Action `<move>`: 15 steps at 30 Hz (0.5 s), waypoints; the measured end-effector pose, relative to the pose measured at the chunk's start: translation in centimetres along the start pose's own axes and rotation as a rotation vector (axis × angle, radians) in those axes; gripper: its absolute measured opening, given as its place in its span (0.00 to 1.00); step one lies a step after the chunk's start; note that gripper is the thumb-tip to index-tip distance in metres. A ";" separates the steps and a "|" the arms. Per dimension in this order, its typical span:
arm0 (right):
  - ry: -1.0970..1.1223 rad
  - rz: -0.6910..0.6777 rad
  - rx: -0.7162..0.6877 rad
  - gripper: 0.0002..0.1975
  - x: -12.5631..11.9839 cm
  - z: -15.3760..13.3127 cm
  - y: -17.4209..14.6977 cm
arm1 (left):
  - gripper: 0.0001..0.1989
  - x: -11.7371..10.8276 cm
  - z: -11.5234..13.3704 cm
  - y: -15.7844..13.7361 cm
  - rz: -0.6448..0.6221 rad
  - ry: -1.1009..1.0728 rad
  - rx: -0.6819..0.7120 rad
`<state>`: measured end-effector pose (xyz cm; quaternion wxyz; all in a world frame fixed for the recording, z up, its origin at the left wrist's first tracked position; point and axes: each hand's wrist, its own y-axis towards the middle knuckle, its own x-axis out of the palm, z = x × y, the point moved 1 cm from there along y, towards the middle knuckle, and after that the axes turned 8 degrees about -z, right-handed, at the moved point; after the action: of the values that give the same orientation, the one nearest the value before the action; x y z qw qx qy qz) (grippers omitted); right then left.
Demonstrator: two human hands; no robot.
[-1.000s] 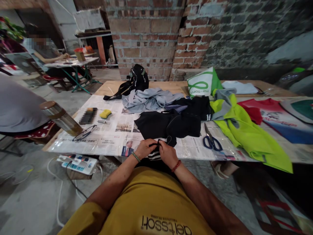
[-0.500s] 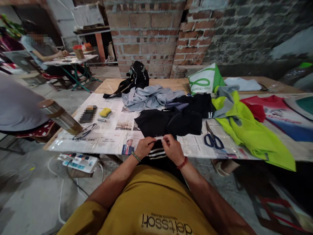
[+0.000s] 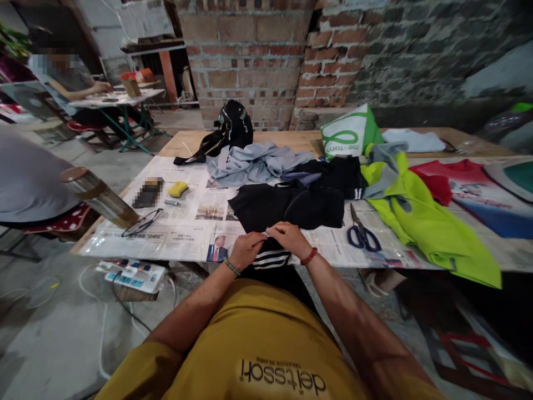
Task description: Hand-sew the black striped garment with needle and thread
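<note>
At the table's front edge, a black garment with white stripes (image 3: 271, 259) hangs below my hands, over my lap. My left hand (image 3: 245, 250) is closed in a pinch on its upper edge. The fingers of my right hand (image 3: 290, 238) are pinched together right beside the left fingertips; a tiny pale thing shows there, too small to name. Just beyond the hands lies more black cloth (image 3: 287, 205), spread on newspaper. Scissors with dark blue handles (image 3: 363, 236) rest to the right of it.
Left on the newspaper (image 3: 183, 244) are a tilted-looking bottle (image 3: 100, 197), glasses (image 3: 144, 223), a phone (image 3: 147, 193) and a yellow sponge (image 3: 177, 189). Behind are a grey garment (image 3: 254, 164), a black bag (image 3: 235, 125) and a green-white bag (image 3: 352, 133). A neon-yellow garment (image 3: 428, 222) overhangs the edge.
My right hand has shifted left and slightly down, its fingertips now meeting those of my left hand. The left hand stays nearly in place, and more of the striped cloth shows.
</note>
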<state>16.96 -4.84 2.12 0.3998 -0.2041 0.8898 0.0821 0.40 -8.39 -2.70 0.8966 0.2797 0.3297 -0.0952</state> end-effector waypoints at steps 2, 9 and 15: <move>0.062 0.016 -0.027 0.09 0.2 -0.1 -0.4 | 0.12 0.0 0.0 0.0 0.002 -0.017 -0.005; 0.331 0.090 -0.015 0.09 0.8 0.2 -0.3 | 0.12 -0.1 -0.4 0.5 0.013 -0.269 -0.219; 0.542 0.148 0.024 0.09 1.2 0.1 1.1 | 0.14 -0.9 -1.1 1.2 -0.037 -0.624 -0.451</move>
<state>15.81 -4.22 1.14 0.1426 -0.1484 0.9777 0.0428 -0.49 -6.76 -2.30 0.9910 0.0271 0.0585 -0.1169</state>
